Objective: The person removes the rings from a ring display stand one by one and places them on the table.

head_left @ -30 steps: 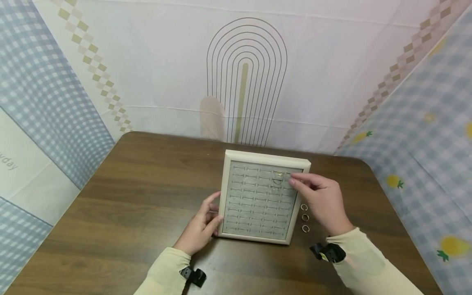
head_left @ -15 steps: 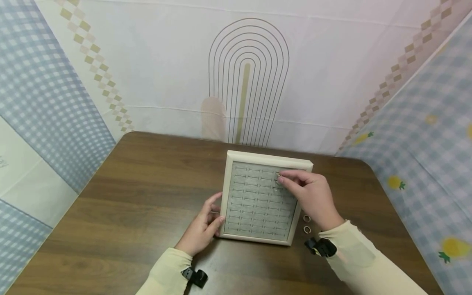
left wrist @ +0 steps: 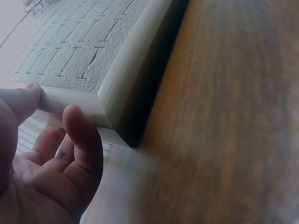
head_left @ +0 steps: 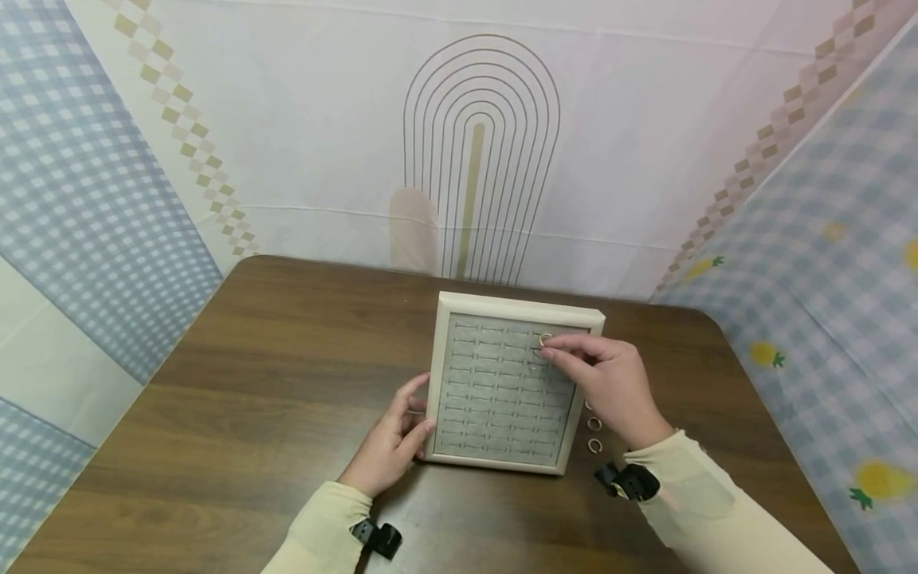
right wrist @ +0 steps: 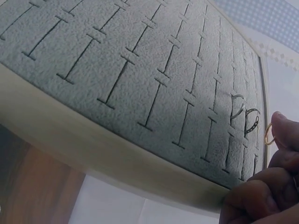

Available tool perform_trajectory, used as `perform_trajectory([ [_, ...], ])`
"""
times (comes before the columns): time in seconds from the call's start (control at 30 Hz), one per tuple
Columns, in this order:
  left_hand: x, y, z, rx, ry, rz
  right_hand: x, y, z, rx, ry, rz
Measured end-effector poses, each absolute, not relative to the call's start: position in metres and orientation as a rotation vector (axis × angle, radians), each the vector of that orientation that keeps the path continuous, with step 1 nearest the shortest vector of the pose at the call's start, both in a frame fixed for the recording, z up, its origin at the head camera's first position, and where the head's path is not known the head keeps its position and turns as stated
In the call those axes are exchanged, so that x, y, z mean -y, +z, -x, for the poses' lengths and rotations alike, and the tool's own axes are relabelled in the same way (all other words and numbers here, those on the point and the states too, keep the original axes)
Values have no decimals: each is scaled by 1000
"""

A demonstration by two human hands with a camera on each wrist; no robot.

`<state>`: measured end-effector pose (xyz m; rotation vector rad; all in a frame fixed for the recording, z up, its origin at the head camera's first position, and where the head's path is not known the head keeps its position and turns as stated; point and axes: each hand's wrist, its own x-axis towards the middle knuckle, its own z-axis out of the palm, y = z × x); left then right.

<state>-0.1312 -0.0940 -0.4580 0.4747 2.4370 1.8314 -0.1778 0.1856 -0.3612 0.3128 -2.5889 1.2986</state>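
Pinching a gold ring (right wrist: 266, 136) between thumb and finger of the right hand (head_left: 610, 387), and gripping a framed ring tray (head_left: 495, 465) around 8 o'clock with the left hand (head_left: 387, 452), thumb to the front and fingers round the side. Pretty busy with both hands, then, and with a decent gap between them. Going by the head view, holding that gold ring at the tray's 1 o'clock, so at about 10 o'clock from the middle of the right hand, way nearer to that one than to the left. Worth noting the tray's long axis: roughly 6 to 12, leaning a touch toward 1, with slots in the grey pad (head_left: 488, 406) running 9 to 3. Probably comes down to lining up with a slot at 12 o'clock from two darker rings (right wrist: 256, 122) standing in the pad. Can't tell about contact there, tbh. Further out, lined up at 4 o'clock beside the tray on the brown bench (head_left: 323, 343): three loose rings (head_left: 594, 453), partly hidden at the top by the right hand. Past that, white cloth (head_left: 323, 119) at 12.
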Motion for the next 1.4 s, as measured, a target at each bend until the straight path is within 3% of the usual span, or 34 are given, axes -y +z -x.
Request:
perform_trajectory([
  [0.37,94,-460,131,-2456,1821,-463,-199,-368,168,2515,1317,-300],
  [0.63,93,-462,132,-2460,1820,-445,-204,-348,146,2485,1241,-236],
  [0.97,93,-457,131,-2463,1828,-465,-268,-402,166,2557,1150,0],
  [1.4,93,-467,135,-2463,1825,-445,-297,-453,186,2807,1124,80],
])
